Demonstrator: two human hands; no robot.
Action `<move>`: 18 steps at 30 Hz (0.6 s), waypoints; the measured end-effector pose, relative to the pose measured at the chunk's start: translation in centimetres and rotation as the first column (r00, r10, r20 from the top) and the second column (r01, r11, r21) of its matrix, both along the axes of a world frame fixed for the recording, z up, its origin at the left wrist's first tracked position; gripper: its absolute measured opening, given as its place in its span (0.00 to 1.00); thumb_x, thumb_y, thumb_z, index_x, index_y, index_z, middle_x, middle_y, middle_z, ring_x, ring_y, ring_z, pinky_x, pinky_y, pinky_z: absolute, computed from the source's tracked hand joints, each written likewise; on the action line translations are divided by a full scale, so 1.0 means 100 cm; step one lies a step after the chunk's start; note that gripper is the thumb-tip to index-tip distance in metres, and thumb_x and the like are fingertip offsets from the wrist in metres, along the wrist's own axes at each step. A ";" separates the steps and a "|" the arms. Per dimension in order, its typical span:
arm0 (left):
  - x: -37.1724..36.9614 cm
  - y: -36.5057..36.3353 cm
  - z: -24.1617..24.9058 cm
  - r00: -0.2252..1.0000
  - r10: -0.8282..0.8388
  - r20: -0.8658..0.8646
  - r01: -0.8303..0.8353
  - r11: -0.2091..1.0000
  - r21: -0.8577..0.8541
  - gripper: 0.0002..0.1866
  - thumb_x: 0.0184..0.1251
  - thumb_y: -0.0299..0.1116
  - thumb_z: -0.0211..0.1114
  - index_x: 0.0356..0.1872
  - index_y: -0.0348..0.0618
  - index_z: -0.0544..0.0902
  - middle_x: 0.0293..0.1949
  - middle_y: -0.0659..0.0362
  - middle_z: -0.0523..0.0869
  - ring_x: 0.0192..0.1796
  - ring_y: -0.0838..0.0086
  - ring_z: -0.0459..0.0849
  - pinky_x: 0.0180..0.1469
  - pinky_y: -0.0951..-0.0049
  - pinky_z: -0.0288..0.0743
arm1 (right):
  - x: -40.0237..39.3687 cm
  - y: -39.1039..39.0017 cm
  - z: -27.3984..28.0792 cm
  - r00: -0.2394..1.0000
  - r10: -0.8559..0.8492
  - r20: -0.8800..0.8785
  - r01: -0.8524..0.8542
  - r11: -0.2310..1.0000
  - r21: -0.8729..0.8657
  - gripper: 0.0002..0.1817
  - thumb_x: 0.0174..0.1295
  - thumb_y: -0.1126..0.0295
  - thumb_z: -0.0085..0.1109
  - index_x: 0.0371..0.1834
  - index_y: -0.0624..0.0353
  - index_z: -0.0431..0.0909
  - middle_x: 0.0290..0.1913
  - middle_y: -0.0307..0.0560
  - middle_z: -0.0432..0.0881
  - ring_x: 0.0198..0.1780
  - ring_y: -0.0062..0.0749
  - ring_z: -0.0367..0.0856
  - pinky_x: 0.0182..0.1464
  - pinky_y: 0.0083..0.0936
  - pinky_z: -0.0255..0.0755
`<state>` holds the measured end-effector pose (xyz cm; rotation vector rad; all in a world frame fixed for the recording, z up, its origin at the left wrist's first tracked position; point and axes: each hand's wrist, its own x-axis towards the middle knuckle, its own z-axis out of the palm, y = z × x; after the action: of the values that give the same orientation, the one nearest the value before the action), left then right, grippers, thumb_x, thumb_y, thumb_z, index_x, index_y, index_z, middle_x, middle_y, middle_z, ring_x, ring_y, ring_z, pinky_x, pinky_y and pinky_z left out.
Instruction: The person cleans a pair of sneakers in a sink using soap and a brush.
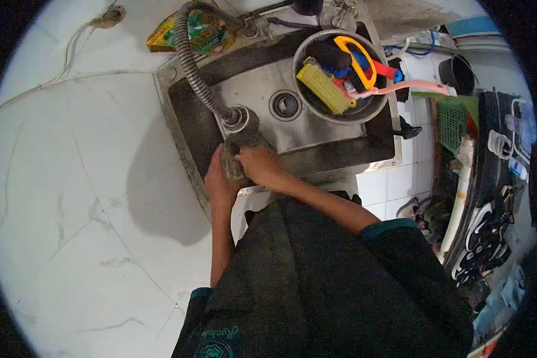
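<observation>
Under the mouth of the flexible metal faucet hose, a long, dark grey-brown item is held at the near left corner of the sink. It has a shoe-like outline, but its kind is not clear. My left hand wraps round its left side, fingers closed. My right hand presses on its right side with curled fingers; whether anything small is inside that hand is hidden. The faucet's round end points down just beyond both hands.
A round metal basin with several brushes, a yellow one among them, stands in the sink's right part, near the drain. Behind the faucet lies a yellow-green packet. Several shoes sit at the right.
</observation>
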<state>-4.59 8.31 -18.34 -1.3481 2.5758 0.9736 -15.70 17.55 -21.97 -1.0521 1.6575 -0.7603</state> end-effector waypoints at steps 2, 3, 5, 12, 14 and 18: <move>-0.004 -0.008 0.000 1.000 -0.009 -0.007 0.009 1.000 -0.021 0.50 0.34 0.36 0.83 0.67 0.48 0.69 0.56 0.50 0.82 0.57 0.54 0.82 0.58 0.58 0.75 | 0.002 -0.001 0.009 0.995 0.098 -0.028 -0.096 0.993 0.066 0.18 0.69 0.60 0.50 0.38 0.64 0.83 0.38 0.63 0.84 0.43 0.60 0.83 0.47 0.53 0.75; 0.000 -0.003 -0.004 0.999 -0.027 -0.024 0.026 0.998 -0.060 0.50 0.34 0.36 0.83 0.66 0.47 0.69 0.56 0.49 0.82 0.57 0.54 0.82 0.58 0.58 0.75 | 0.000 -0.002 0.003 0.998 0.044 -0.051 -0.040 0.997 0.066 0.18 0.69 0.60 0.50 0.38 0.64 0.83 0.37 0.63 0.84 0.43 0.60 0.83 0.47 0.52 0.75; -0.001 0.001 -0.005 0.999 -0.038 -0.013 0.037 0.996 -0.080 0.50 0.33 0.37 0.83 0.66 0.47 0.70 0.57 0.50 0.82 0.57 0.55 0.82 0.58 0.59 0.76 | -0.010 -0.013 -0.005 0.993 -0.068 -0.101 0.074 0.996 0.056 0.18 0.69 0.59 0.50 0.39 0.63 0.82 0.36 0.63 0.84 0.42 0.60 0.83 0.47 0.52 0.76; 0.009 -0.004 -0.008 0.999 0.006 -0.035 -0.007 0.999 -0.043 0.50 0.33 0.38 0.84 0.66 0.49 0.70 0.58 0.54 0.82 0.58 0.55 0.82 0.57 0.61 0.76 | -0.001 -0.013 0.007 0.993 -0.062 -0.102 0.061 0.998 -0.013 0.19 0.71 0.59 0.48 0.40 0.67 0.78 0.33 0.62 0.83 0.39 0.61 0.83 0.43 0.51 0.75; 0.010 -0.002 -0.005 1.000 0.000 0.005 0.000 1.000 -0.031 0.48 0.34 0.37 0.84 0.66 0.49 0.71 0.56 0.50 0.82 0.57 0.55 0.82 0.57 0.61 0.76 | -0.008 0.001 0.024 0.998 0.049 -0.033 -0.046 0.995 0.088 0.19 0.71 0.59 0.48 0.40 0.67 0.79 0.31 0.62 0.83 0.37 0.61 0.83 0.43 0.52 0.75; 0.009 -0.012 -0.012 0.995 -0.006 -0.095 0.001 0.998 -0.059 0.46 0.39 0.37 0.82 0.66 0.48 0.71 0.56 0.48 0.83 0.57 0.54 0.82 0.57 0.59 0.76 | -0.001 -0.013 0.023 0.995 -0.003 -0.097 0.007 0.999 0.043 0.19 0.68 0.57 0.51 0.37 0.64 0.82 0.32 0.62 0.84 0.38 0.60 0.84 0.44 0.53 0.76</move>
<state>-3.65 7.09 -19.50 -1.3422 2.6964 0.9924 -15.82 16.23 -19.68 -1.0694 1.7515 -0.6830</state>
